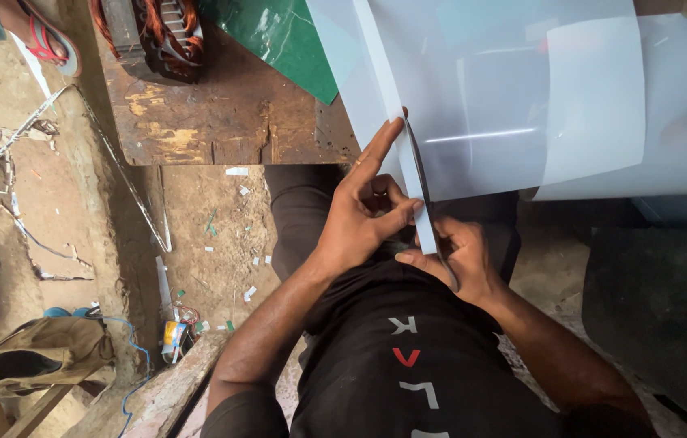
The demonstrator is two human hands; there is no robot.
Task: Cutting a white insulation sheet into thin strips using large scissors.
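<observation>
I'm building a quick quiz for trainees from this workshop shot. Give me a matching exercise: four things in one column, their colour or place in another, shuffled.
Things:
1. plastic sheet
2. marbled board
3. sandal
4. canvas bag

Descriptions:
A. red straps, top left corner
B. translucent white, pinched by the left hand and right hand
C. tan, on the ground at lower left
D. green, lying on the wooden bench

Pairs: 1-B, 2-D, 3-A, 4-C
</observation>
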